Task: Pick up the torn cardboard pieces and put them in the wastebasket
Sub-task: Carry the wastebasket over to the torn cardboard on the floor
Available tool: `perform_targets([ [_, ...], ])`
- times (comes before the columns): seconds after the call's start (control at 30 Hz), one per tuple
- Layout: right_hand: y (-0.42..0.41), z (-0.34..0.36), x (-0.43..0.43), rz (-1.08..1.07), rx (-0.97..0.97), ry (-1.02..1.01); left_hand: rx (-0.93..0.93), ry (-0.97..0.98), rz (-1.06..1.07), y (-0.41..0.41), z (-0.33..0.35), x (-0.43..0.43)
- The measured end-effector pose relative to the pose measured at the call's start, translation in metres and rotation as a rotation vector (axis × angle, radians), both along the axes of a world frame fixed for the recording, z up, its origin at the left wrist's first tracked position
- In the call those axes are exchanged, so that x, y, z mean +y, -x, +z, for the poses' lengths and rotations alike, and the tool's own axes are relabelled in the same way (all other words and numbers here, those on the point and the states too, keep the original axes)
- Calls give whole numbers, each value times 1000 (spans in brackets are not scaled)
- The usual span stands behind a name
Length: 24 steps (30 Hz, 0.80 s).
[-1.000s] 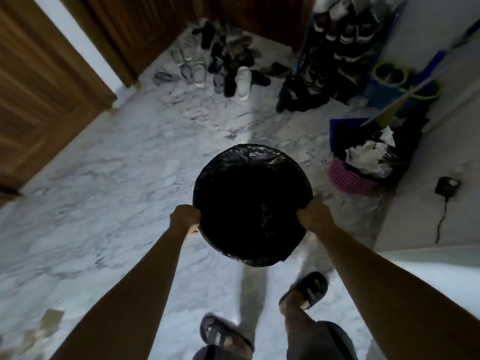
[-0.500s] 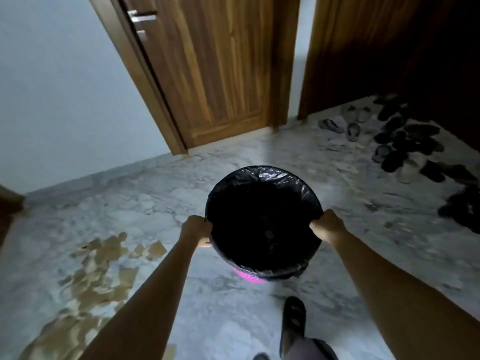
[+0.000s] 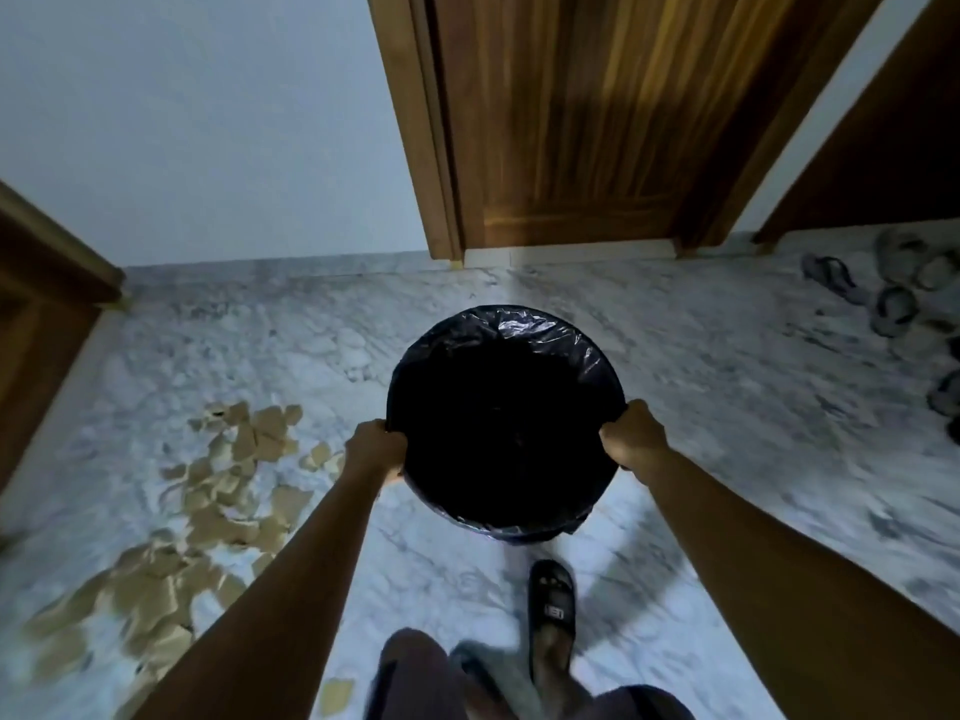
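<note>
I carry a round wastebasket (image 3: 545, 330) lined with a black plastic bag, held in front of me above the marble floor. My left hand (image 3: 375, 449) grips its left rim and my right hand (image 3: 631, 433) grips its right rim. The inside of the basket is dark and I cannot see any contents. Several torn brown cardboard pieces (image 3: 228, 491) lie scattered on the floor to the left of the basket, stretching toward the lower left corner. One stray cardboard piece (image 3: 335, 693) lies near my feet.
A wooden door (image 3: 571, 122) stands straight ahead, with a pale wall to its left. Several sandals (image 3: 893, 298) lie on the floor at the right edge. My sandalled foot (image 3: 551, 610) steps below the basket. A wooden frame (image 3: 36, 314) borders the left.
I have turned left while carrying the wastebasket; the shoe pile and shelf slid out to the right, and the cardboard pieces came into view and closer on the left. Both hands keep their grip.
</note>
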State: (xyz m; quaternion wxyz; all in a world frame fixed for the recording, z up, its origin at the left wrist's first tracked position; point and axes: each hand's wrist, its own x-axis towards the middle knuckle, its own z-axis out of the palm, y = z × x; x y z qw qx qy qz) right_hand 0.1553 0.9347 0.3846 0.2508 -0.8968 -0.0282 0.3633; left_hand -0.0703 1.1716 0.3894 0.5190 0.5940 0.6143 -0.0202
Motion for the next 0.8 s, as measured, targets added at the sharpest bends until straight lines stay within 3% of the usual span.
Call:
perform_targets([
  [0.23, -70, -101, 94, -123, 59, -1, 16, 98, -1, -65, -113, 96],
  [0.6, -140, -349, 164, -408, 179, -80, 19, 197, 63, -163, -345, 170],
  [0.8, -159, -406, 176, -413, 197, -117, 15, 193, 81, -171, -436, 180],
])
